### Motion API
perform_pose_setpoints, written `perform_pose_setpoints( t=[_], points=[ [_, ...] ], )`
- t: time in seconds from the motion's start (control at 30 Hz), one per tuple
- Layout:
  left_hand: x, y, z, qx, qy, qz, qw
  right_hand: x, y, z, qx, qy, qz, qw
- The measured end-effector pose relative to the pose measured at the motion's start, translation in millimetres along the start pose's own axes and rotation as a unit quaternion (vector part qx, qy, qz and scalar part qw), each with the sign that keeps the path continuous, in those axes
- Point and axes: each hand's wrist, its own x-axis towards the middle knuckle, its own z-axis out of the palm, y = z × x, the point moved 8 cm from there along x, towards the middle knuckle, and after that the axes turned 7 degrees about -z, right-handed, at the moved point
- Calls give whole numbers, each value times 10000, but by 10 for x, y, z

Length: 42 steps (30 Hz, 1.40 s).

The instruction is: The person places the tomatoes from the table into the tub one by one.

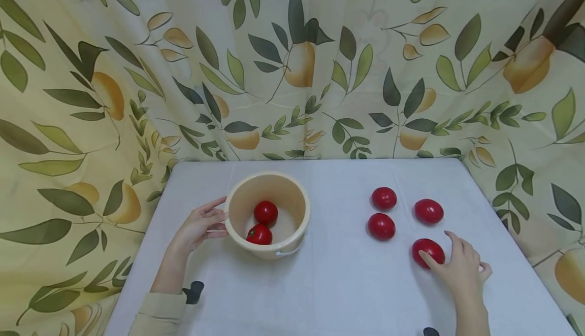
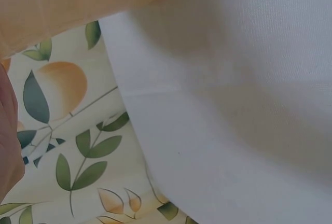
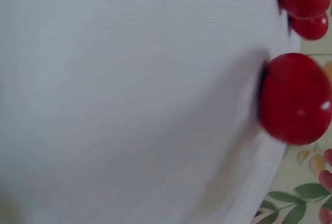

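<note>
A cream bucket (image 1: 292, 244) stands on the left half of the table, with two red tomatoes (image 1: 266, 212) inside, one showing a green stem end. My left hand (image 1: 201, 224) touches the bucket's left side with its fingers fairly straight. In the left wrist view only part of that hand (image 2: 8, 136) shows, beneath the bucket wall (image 2: 78, 1). On the right, my right hand (image 1: 461, 265) is spread at the nearest tomato (image 1: 429, 253), its thumb overlapping the fruit. The right wrist view shows fingertips (image 3: 326, 180) apart from this tomato (image 3: 295, 99).
Three more tomatoes (image 1: 383, 226) lie on the white table (image 1: 338, 285) beyond the right hand. The bucket's handle (image 1: 290, 250) hangs at its front. A leaf-and-fruit patterned curtain (image 1: 347, 123) stands behind the table. Dark objects (image 1: 194, 292) show near both wrists.
</note>
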Motion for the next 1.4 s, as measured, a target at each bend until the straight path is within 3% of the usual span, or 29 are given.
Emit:
perform_pose_setpoints(
  t=[0.27,0.5,0.73,1.03,1.17,1.27,1.4],
  points=[
    [-1,-1,1,8,15,10,10000,-123,292,237,-181,-538,537,9969],
    [1,6,12,18,-10,0,10000,-96,361,358,-140,-774,582,9952],
    [-2,8,7,73,60,-4,10000,-41,325,404,-20,-693,449,9966],
    [-2,-3,-3,63,63,-28,10000,55,260,397,-54,-455,126,9989],
    [-4,-1,-5,80,74,-32,9999,112,179,337,-102,-282,-214,9993],
    [-3,1,0,81,50,-31,9999,184,13,211,-103,-25,-597,9982],
    [-1,4,6,43,21,-25,10000,320,-387,-49,-174,327,-1229,9917]
  ],
)
